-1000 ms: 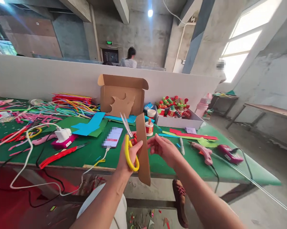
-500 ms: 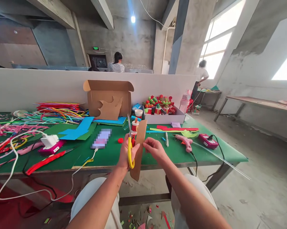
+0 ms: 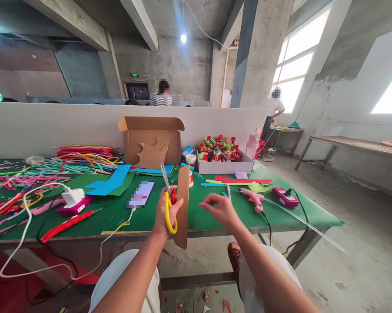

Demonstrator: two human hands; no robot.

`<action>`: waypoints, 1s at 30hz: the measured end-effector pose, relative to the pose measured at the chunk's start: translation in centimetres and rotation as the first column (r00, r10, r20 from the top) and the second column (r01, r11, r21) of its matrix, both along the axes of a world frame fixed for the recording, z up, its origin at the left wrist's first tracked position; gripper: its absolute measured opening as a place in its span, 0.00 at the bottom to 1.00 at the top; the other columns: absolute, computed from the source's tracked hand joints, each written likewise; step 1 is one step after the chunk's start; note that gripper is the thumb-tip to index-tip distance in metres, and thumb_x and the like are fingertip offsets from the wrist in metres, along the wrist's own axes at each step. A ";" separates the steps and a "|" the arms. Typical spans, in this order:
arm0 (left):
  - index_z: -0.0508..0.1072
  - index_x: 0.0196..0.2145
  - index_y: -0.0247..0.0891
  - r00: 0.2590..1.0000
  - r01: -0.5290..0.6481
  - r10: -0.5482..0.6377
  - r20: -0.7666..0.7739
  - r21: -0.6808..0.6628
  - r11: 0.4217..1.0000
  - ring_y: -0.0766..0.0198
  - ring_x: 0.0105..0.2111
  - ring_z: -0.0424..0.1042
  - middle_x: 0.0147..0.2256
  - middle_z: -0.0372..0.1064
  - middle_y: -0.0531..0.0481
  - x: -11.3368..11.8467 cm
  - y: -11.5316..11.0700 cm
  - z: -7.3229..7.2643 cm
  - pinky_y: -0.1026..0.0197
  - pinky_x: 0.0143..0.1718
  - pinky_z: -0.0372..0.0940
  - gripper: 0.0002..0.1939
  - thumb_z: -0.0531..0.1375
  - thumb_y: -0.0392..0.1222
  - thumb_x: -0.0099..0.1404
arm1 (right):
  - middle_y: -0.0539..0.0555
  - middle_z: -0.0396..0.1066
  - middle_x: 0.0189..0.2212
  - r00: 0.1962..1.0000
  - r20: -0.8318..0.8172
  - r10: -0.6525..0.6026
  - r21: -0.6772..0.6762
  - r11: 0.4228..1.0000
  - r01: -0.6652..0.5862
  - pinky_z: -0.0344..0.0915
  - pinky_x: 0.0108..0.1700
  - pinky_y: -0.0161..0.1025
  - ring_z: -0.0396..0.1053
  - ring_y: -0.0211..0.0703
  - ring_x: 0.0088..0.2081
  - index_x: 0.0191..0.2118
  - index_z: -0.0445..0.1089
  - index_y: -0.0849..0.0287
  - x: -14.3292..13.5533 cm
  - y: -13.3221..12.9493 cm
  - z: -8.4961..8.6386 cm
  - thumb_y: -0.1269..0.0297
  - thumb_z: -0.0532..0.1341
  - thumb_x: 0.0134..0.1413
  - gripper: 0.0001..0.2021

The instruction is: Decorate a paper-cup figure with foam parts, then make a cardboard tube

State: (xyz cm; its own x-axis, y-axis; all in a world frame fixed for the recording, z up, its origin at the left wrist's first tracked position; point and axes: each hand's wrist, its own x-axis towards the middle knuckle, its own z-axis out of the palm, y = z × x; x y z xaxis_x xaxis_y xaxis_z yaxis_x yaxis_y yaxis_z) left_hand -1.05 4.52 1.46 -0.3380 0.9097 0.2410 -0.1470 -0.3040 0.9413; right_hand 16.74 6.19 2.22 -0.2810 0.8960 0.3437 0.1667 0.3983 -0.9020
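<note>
My left hand (image 3: 166, 214) grips scissors (image 3: 170, 213) with yellow and red handles, the blades pointing up and away, together with a long brown cardboard strip (image 3: 183, 208) held upright. To its right, my right hand (image 3: 219, 208) hovers above the table edge, apart from the strip, thumb and fingertips pinched together; whether anything tiny is between them cannot be made out. Behind the strip stands a small red and white cup (image 3: 191, 178), partly hidden.
On the green table (image 3: 202, 217) lie a phone (image 3: 141, 194), a pink glue gun (image 3: 254, 199), a red-handled knife (image 3: 68, 223), power sockets (image 3: 285, 197), coloured paper and pipe cleaners (image 3: 85, 163). Behind are an open cardboard box (image 3: 152, 161) and a white box (image 3: 225, 168) of decorated figures.
My right hand has let go of the cardboard strip and moved right. My left hand has shifted left with scissors and strip. The view has tilted up slightly.
</note>
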 end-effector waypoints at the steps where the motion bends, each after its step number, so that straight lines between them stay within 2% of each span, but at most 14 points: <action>1: 0.70 0.38 0.41 1.000 0.010 -0.010 -0.007 -0.006 1.000 0.69 0.25 0.62 0.24 0.61 0.60 0.4 -0.2 0.0 0.67 0.31 0.60 0.18 0.66 0.32 0.48 | 0.48 0.65 0.18 0.995 -0.077 -0.065 -0.095 0.994 0.057 0.59 0.30 0.36 0.61 0.38 0.23 0.22 0.69 0.56 0.3 0.8 -0.2 0.47 0.66 0.45 0.17; 4: 0.71 0.37 0.41 0.998 0.066 -0.066 -0.022 -0.013 0.998 0.68 0.27 0.64 0.27 0.64 0.58 1.8 -0.7 0.0 0.67 0.33 0.61 0.18 0.67 0.32 0.48 | 0.49 0.69 0.22 0.954 -0.291 -0.070 -0.292 0.956 -0.019 0.62 0.31 0.37 0.62 0.36 0.23 0.29 0.73 0.58 -0.2 1.8 -0.9 0.41 0.64 0.44 0.22; 7: 0.70 0.37 0.42 0.978 0.208 -0.208 -0.023 -0.003 0.978 0.66 0.29 0.67 0.28 0.66 0.56 2.9 -1.1 -0.2 0.66 0.34 0.62 0.19 0.68 0.33 0.47 | 0.49 0.73 0.27 0.937 -0.350 -0.015 -0.260 0.962 -0.082 0.63 0.32 0.36 0.66 0.38 0.27 0.34 0.72 0.57 -1.7 1.6 -1.6 0.48 0.72 0.33 0.22; 9: 0.70 0.36 0.42 0.958 0.286 -0.286 -0.031 -0.007 0.958 0.65 0.28 0.67 0.28 0.67 0.56 3.2 -1.2 -0.4 0.65 0.33 0.62 0.18 0.69 0.34 0.47 | 0.49 0.72 0.25 0.950 -0.302 -0.079 -0.213 0.977 0.014 0.61 0.28 0.35 0.66 0.39 0.26 0.29 0.71 0.58 -2.0 1.8 -1.8 0.51 0.74 0.31 0.20; 11: 0.71 0.37 0.42 0.955 0.286 -0.286 -0.078 -0.010 0.958 0.66 0.28 0.66 0.28 0.66 0.56 3.1 -1.3 -0.7 0.66 0.32 0.61 0.17 0.68 0.35 0.48 | 0.48 0.68 0.19 0.938 -0.269 -0.218 -0.187 0.967 0.171 0.57 0.24 0.35 0.61 0.36 0.20 0.23 0.68 0.58 -1.0 2.6 -1.8 0.48 0.69 0.39 0.18; 13: 0.71 0.38 0.43 0.959 0.242 -0.239 -0.153 0.001 0.970 0.66 0.29 0.65 0.29 0.66 0.56 2.7 -1.2 -1.0 0.67 0.31 0.61 0.17 0.67 0.35 0.49 | 0.48 0.66 0.17 0.851 -0.357 -0.386 -0.168 0.922 0.348 0.57 0.23 0.36 0.58 0.35 0.18 0.23 0.68 0.57 0.8 3.6 -1.4 0.45 0.63 0.46 0.19; 15: 0.70 0.39 0.43 0.957 0.209 -0.200 -0.212 0.017 0.978 0.66 0.29 0.65 0.30 0.65 0.55 2.2 -1.0 -1.4 0.66 0.32 0.61 0.17 0.66 0.36 0.50 | 0.51 0.73 0.26 0.767 -0.464 -0.444 -0.149 0.892 0.426 0.62 0.29 0.37 0.64 0.37 0.23 0.31 0.71 0.57 2.5 4.2 -1.0 0.47 0.65 0.45 0.17; 18: 0.69 0.40 0.42 0.945 0.183 -0.171 -0.278 0.017 0.983 0.66 0.30 0.66 0.32 0.66 0.55 1.8 -0.5 -1.9 0.64 0.34 0.62 0.15 0.64 0.40 0.53 | 0.54 0.75 0.40 0.820 -0.428 -0.381 -0.224 0.923 0.312 0.64 0.35 0.37 0.68 0.38 0.32 0.39 0.74 0.56 2.7 3.7 -1.0 0.52 0.70 0.38 0.21; 21: 0.67 0.41 0.41 0.934 0.192 -0.177 -0.309 0.017 0.981 0.66 0.31 0.67 0.33 0.67 0.54 1.9 -0.3 -2.2 0.63 0.36 0.63 0.16 0.62 0.42 0.54 | 0.55 0.76 0.35 0.920 -0.379 -0.100 -0.402 0.913 -0.067 0.64 0.35 0.37 0.69 0.41 0.33 0.35 0.76 0.58 0.4 2.3 -1.6 0.47 0.70 0.39 0.21; 23: 0.66 0.41 0.41 0.925 0.242 -0.222 -0.307 0.029 0.970 0.65 0.32 0.68 0.34 0.68 0.54 2.1 -0.2 -2.3 0.62 0.37 0.64 0.16 0.62 0.44 0.54 | 0.53 0.76 0.33 0.923 -0.384 0.035 -0.392 0.898 -0.197 0.64 0.34 0.37 0.70 0.41 0.33 0.35 0.76 0.58 -0.9 1.6 -2.1 0.50 0.73 0.34 0.21; 24: 0.66 0.41 0.41 0.919 0.264 -0.242 -0.311 0.029 0.964 0.65 0.32 0.68 0.34 0.68 0.53 2.2 -0.3 -2.4 0.62 0.37 0.64 0.16 0.62 0.44 0.54 | 0.52 0.75 0.30 0.921 -0.388 0.019 -0.367 0.914 -0.173 0.63 0.33 0.36 0.69 0.40 0.31 0.33 0.76 0.59 -1.2 1.6 -2.2 0.52 0.74 0.32 0.20; 26: 0.66 0.41 0.41 0.908 0.275 -0.256 -0.332 0.012 0.961 0.65 0.32 0.67 0.34 0.66 0.53 2.3 -0.4 -2.5 0.63 0.35 0.64 0.16 0.61 0.45 0.55 | 0.49 0.72 0.23 0.898 -0.424 -0.120 -0.327 0.944 -0.028 0.60 0.30 0.36 0.65 0.37 0.26 0.25 0.73 0.59 -1.1 2.0 -2.2 0.50 0.74 0.32 0.19; 28: 0.67 0.42 0.41 0.905 0.250 -0.239 -0.353 -0.013 0.968 0.66 0.32 0.66 0.36 0.65 0.53 2.4 -0.5 -2.4 0.64 0.34 0.63 0.17 0.61 0.45 0.54 | 0.50 0.69 0.19 0.818 -0.502 -0.283 -0.349 0.931 0.108 0.60 0.28 0.37 0.62 0.36 0.23 0.21 0.71 0.59 -0.3 2.7 -1.9 0.43 0.70 0.37 0.21; 30: 0.66 0.42 0.41 0.901 0.236 -0.233 -0.367 -0.039 0.971 0.66 0.33 0.67 0.37 0.66 0.52 2.4 -0.5 -2.3 0.64 0.35 0.64 0.18 0.61 0.46 0.54 | 0.52 0.70 0.21 0.759 -0.557 -0.337 -0.397 0.911 0.113 0.62 0.29 0.38 0.64 0.38 0.23 0.24 0.72 0.58 0.1 3.2 -1.7 0.39 0.67 0.39 0.24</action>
